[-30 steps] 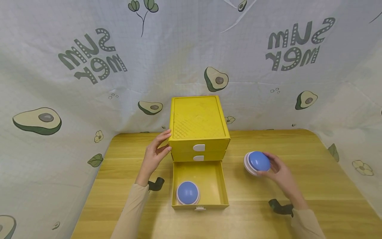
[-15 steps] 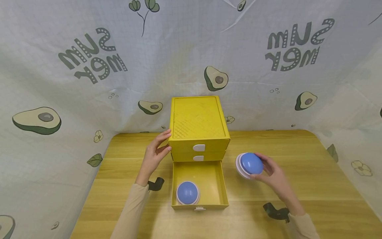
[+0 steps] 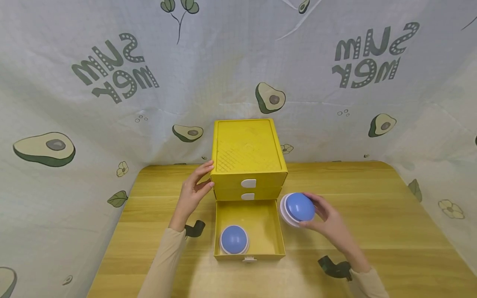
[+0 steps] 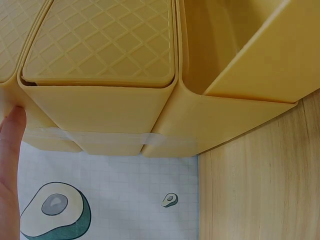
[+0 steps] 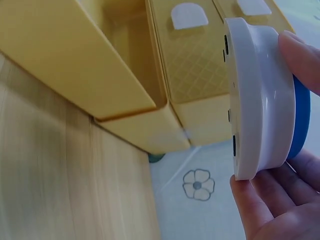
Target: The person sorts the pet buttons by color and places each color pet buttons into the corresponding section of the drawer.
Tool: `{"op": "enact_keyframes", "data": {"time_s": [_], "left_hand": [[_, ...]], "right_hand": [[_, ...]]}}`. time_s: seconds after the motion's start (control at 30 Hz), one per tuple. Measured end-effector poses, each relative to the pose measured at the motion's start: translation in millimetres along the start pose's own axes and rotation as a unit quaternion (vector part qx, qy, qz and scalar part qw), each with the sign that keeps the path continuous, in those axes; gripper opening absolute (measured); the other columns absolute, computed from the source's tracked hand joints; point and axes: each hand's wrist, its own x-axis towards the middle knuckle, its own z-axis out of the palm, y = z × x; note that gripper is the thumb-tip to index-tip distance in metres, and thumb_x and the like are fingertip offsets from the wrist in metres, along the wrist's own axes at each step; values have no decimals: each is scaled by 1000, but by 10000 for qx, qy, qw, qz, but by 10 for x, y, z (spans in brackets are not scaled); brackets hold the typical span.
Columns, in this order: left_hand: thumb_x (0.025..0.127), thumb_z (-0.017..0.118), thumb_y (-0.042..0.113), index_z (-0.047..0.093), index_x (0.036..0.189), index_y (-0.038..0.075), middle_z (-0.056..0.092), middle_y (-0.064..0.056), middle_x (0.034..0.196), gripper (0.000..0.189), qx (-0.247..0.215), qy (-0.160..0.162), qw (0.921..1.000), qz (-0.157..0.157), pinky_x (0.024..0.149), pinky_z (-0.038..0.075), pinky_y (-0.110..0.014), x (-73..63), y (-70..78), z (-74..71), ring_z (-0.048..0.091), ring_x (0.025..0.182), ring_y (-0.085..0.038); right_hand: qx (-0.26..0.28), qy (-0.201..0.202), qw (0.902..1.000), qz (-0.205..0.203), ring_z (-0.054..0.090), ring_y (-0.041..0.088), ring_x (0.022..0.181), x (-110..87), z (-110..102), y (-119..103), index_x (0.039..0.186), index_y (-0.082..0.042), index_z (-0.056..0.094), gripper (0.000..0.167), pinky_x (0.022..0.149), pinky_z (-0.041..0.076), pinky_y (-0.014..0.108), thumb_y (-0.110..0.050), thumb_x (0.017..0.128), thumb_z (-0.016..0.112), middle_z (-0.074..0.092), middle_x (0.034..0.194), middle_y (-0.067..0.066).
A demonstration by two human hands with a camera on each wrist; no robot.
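My right hand (image 3: 333,227) grips a round push button (image 3: 300,207) with a blue dome and a white base, at the right side of the pulled-out bottom drawer (image 3: 265,223). In the right wrist view this button (image 5: 270,100) is tilted on edge, thumb on one side and fingers on the other. A matching blue-domed button (image 3: 234,239) lies in the drawer's front left corner. My left hand (image 3: 188,199) touches the left side of the yellow drawer cabinet (image 3: 247,145) with fingertips and thumb. In the left wrist view a finger (image 4: 11,145) rests against the cabinet wall.
Above the pulled-out drawer are two closed drawers with white handles (image 3: 248,183). The cabinet stands at the back of a wooden table (image 3: 335,178), before a hanging avocado-print cloth (image 3: 231,62). Dark wrist mounts (image 3: 333,268) sit at both wrists.
My right hand has carried the held button leftward, from over the table on the right to the drawer's right side. The left hand, cabinet and other button have stayed in place.
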Motion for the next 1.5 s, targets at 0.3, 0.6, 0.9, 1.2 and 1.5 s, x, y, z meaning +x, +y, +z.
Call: {"op": "enact_keyframes", "data": {"time_s": [0.3,0.6,0.9,1.2,1.5], "left_hand": [[86,61,-15,53,128,-1,44,-12,144,45,10,29,10000,21,91,49,-51,6,5,8,45,129,-20],[86,61,-13,53,129,0,44,-11,144,45,29,21,10000,55,92,50,-42,1,-2,3,45,129,-23],[86,61,-13,53,129,-1,44,-12,144,45,-4,20,10000,30,92,50,-39,0,6,6,45,129,-23],[86,61,-13,53,129,-1,44,-12,144,44,-19,24,10000,-9,92,50,-42,-4,8,5,45,129,-22],[86,61,-13,53,129,-1,44,-13,144,45,1,15,10000,14,92,49,-44,-6,1,8,45,129,-22]], "right_hand": [[18,-157,9997,-163,44,3,122,32,155,-22,138,-4,45,72,95,41,14,-3,75,81,44,139,17],[88,-310,9994,-129,43,38,126,36,337,-65,137,-5,48,74,96,41,18,-8,72,84,46,138,15],[217,-393,9990,-60,44,40,126,40,481,-53,136,-1,48,74,97,42,21,-9,72,84,47,138,18],[166,-398,9989,-199,47,39,124,39,644,8,134,1,49,75,100,42,34,-9,69,86,48,135,19],[-80,-389,9991,-143,46,40,124,24,779,75,132,1,50,79,103,36,49,-11,64,88,49,134,23]]}}
